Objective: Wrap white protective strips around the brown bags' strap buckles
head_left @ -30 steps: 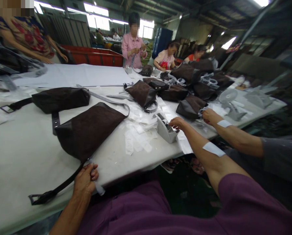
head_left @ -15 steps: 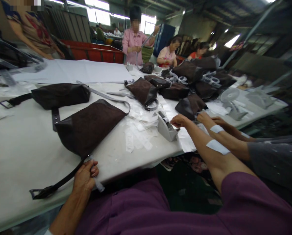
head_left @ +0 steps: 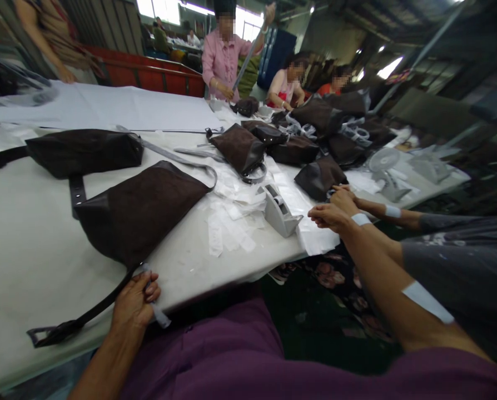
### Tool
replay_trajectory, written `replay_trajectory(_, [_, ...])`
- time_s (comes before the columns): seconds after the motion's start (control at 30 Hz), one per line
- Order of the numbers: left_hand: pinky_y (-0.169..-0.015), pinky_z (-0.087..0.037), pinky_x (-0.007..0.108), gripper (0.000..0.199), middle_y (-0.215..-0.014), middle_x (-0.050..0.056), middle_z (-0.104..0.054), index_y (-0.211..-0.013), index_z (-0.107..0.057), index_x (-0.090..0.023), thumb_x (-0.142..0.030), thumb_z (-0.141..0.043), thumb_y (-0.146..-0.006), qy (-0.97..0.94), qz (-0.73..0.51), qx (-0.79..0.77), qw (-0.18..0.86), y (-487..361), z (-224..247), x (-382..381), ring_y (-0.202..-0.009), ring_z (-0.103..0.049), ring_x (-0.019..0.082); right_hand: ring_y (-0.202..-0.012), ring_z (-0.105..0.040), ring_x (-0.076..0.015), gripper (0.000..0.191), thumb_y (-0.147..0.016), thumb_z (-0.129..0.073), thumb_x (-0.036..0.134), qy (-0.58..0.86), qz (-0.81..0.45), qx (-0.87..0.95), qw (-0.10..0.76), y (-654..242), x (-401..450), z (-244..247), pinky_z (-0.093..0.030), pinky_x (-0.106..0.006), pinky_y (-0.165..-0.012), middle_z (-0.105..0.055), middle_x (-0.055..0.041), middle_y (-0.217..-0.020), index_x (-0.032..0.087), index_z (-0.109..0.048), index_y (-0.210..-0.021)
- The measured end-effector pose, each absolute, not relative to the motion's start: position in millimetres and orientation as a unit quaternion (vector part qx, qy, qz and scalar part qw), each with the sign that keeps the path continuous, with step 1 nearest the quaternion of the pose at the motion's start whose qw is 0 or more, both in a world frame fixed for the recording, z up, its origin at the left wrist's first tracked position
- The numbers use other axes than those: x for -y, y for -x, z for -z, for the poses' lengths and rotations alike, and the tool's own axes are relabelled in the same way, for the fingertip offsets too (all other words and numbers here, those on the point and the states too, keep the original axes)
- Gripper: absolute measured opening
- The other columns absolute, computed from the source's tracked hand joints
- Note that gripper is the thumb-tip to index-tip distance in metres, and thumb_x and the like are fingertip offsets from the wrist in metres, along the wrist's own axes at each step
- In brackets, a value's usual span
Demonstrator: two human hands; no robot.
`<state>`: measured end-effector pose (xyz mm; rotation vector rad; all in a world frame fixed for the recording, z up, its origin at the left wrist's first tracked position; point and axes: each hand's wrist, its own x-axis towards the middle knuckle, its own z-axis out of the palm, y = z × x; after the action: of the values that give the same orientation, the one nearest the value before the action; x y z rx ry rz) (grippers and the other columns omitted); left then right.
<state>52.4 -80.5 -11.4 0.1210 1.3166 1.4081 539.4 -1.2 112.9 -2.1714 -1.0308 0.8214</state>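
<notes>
A dark brown handbag (head_left: 144,208) lies on the table in front of me. My left hand (head_left: 138,297) is closed at the lower end of the bag, where its black strap (head_left: 100,305) begins, pinching a strip of greyish plastic film (head_left: 160,316) whose end hangs past the table edge. My right hand (head_left: 329,216) hovers just right of a grey tape dispenser (head_left: 279,214), fingers pressed together. Whatever sits between those fingers, perhaps tape, is too small to make out. The strap's buckle (head_left: 40,336) rests near the front edge.
Another dark bag (head_left: 85,150) lies behind mine. White film strips (head_left: 232,228) are scattered beside the dispenser. A co-worker's hands (head_left: 342,197) work at a bag (head_left: 321,178) close to my right hand. A heap of bags (head_left: 315,122) stands farther back; several people are around the table.
My right hand has pulled away from the tape dispenser to the right and towards me. My left hand keeps its hold at the strap. The view has shifted slightly.
</notes>
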Motion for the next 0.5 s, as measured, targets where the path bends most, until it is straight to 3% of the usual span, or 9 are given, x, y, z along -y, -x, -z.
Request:
replay_trajectory(0.1, [-0.032, -0.023, 0.013, 0.015, -0.058, 0.001, -0.056, -0.060, -0.051, -0.013, -0.005, -0.061, -0.068, -0.051, -0.599, -0.560, 0.570, -52.9, 11.3, 79.4, -0.037, -0.036, 0.004, -0.043, -0.046, -0.0071, 0.011, -0.072, -0.067, 0.015, 0.776, -0.434, 0.336, 0.311, -549.7, 10.4, -93.6, -0.039, -0.020, -0.045, -0.056, -0.0030, -0.056, 0.013, -0.059, -0.065])
replay_trajectory(0.27, [-0.032, -0.023, 0.013, 0.016, -0.057, 0.001, -0.056, -0.059, -0.051, -0.013, -0.004, -0.061, -0.068, -0.048, -0.597, -0.562, 0.570, -54.3, 10.6, 78.6, -0.037, -0.036, 0.004, -0.044, -0.046, -0.0053, 0.008, -0.074, -0.064, 0.016, 0.770, -0.450, 0.318, 0.321, -556.2, 14.0, -75.5, -0.040, -0.019, -0.047, -0.056, -0.0014, -0.058, 0.013, -0.057, -0.069])
replay_trajectory(0.5, [-0.032, -0.022, 0.014, 0.016, -0.058, 0.000, -0.055, -0.061, -0.048, -0.014, -0.006, -0.060, -0.068, -0.040, -0.596, -0.580, 0.554, -56.0, 6.8, 79.6, -0.037, -0.035, 0.004, -0.043, -0.047, -0.0058, 0.009, -0.068, -0.064, 0.017, 0.818, -0.313, 0.385, 0.291, -550.5, 15.0, -54.5, -0.038, -0.017, -0.044, -0.054, 0.0013, -0.050, 0.014, -0.057, -0.063])
